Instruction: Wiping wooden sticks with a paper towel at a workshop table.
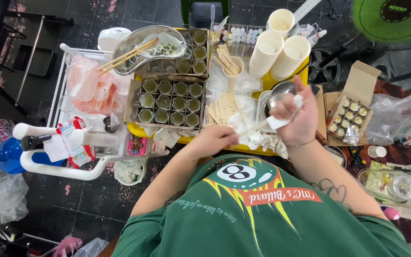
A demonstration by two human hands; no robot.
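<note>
My left hand (216, 138) pinches the near end of a thin wooden stick (252, 127) over the yellow table (267, 84). My right hand (297, 116) grips a crumpled white tissue (281, 121) wrapped around the stick's far end. Just behind my right hand lies a small metal bowl (279, 91). Loose wooden sticks (220, 110) lie on white paper to the left of it. A cardboard tray (136, 101) holds several small cups of green liquid (169, 102).
Two stacks of white paper cups (281, 56) lean at the back. A metal tray (144, 38) holds chopsticks. At right stand a box of small filled cups (347, 116) and a green fan (390, 19). A white cart (67, 157) with bottles is at left.
</note>
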